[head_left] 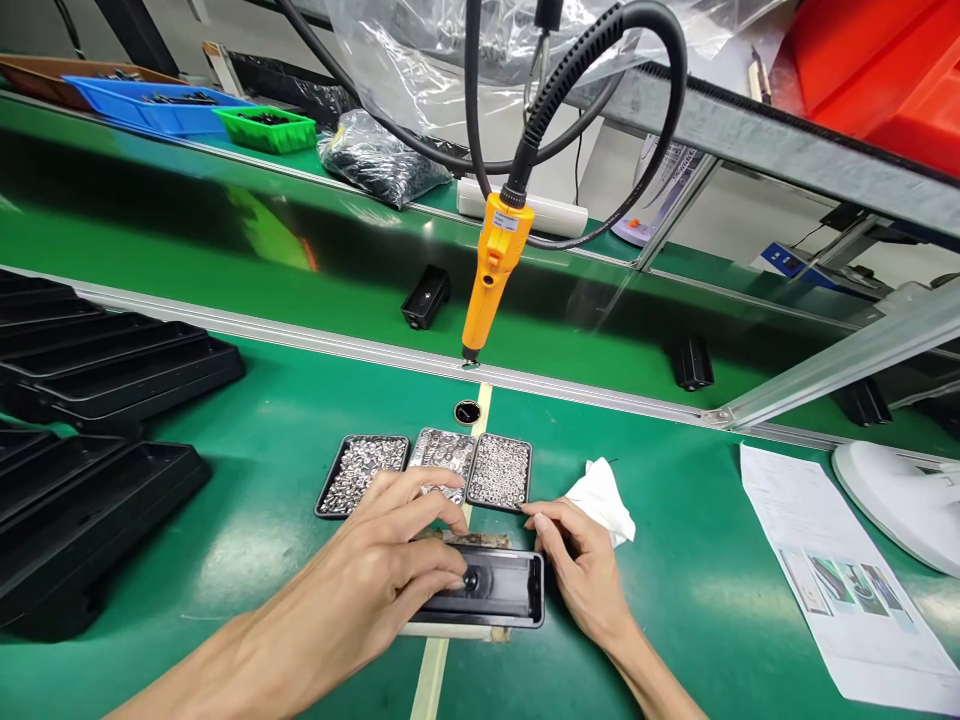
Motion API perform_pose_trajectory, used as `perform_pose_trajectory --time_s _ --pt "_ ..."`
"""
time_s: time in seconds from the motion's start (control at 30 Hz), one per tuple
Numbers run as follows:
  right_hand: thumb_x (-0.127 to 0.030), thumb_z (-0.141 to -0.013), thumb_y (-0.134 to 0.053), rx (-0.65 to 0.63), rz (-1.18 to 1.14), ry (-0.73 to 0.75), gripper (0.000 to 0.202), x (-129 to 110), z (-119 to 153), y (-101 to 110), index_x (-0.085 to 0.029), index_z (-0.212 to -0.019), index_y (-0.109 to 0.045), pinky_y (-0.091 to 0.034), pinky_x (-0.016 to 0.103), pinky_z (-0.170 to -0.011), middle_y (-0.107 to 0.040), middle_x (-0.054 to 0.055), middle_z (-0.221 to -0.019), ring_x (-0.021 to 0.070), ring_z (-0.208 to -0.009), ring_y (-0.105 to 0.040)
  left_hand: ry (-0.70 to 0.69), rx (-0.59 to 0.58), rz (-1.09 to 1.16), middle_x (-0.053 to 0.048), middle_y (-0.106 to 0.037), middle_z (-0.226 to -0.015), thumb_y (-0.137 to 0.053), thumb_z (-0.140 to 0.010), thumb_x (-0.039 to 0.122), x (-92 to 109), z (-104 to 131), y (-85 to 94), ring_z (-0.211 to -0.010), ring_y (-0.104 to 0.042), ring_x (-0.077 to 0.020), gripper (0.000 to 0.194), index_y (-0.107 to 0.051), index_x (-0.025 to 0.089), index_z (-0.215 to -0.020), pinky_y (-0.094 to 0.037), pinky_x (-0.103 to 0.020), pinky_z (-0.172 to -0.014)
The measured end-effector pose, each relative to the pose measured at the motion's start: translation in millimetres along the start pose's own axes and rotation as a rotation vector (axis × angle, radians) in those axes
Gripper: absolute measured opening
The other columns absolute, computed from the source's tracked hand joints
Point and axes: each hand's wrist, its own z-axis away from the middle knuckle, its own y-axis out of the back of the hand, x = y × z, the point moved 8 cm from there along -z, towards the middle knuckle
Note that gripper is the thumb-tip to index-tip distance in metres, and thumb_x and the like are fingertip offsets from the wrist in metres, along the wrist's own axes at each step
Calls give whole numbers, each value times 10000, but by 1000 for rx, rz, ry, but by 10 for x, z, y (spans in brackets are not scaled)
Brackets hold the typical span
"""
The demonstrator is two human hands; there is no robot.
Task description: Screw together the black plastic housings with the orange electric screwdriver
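Observation:
A long black plastic housing lies open side up on a light fixture block with worn edges. My left hand reaches over its left part, thumb and index finger pinched at a small black round part inside the housing. The other left fingers arch above. My right hand is just right of the housing, thumb and index finger together near a tray corner; anything between them is too small to make out. Beyond the hands sit three small black trays of metal hardware: left, middle and right.
A yellow electric screwdriver hangs above the trays. A white cloth and printed sheet lie to the right. Black molded parts are stacked at left. A metal rail crosses behind, with bins farther back.

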Motion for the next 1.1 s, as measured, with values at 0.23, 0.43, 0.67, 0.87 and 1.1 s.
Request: perform_pose_trajectory --time_s 0.23,0.43,0.67,0.87,1.1 --pt "-426 -1057 -578 -12 31 8 271 -17 -4 1 -258 -1179 -753 -436 281 -701 -653 21 -866 158 -755 -598 52 -85 22 -1 -547 -1271 -450 -1083 212 -26 17 -70 -1421 -303 -276 300 -709 339 -999 -420 -455 -1034" --pt "-437 -1053 -578 -4 30 3 289 -10 -1 2 -246 -1178 -756 -439 284 -685 -656 30 -859 166 -739 -590 7 22 113 -28 -585 -1303 -440 -1068 139 -105 149 40 -1365 -432 -233 347 -650 343 -1254 -477 -393 -1044" --pt "-433 -1054 -577 -3 22 7 291 -11 -13 -1 -241 -1175 -758 -446 282 -676 -668 36 -868 165 -737 -596 51 65 60 -9 -562 -1420 -514 -1056 210 -265 398 183 -1421 -434 -273 304 -679 360 -1262 -531 -402 -1086" --pt "-415 -1056 -583 -10 16 11 263 -12 -7 -4 -258 -1180 -755 -447 268 -689 -672 20 -874 151 -752 -609 -163 -60 -184 -46 -305 -1659 -581 -1021 334 -65 413 65 -1531 -249 -391 485 -509 350 -1500 -530 -603 -1084" --pt "-419 -1055 -585 -5 11 10 267 -27 -18 2 -251 -1169 -759 -442 270 -681 -671 23 -864 155 -746 -607 -49 12 -87 -12 -440 -1568 -480 -1079 306 -69 344 73 -1501 -307 -304 306 -660 350 -1323 -560 -474 -1082"
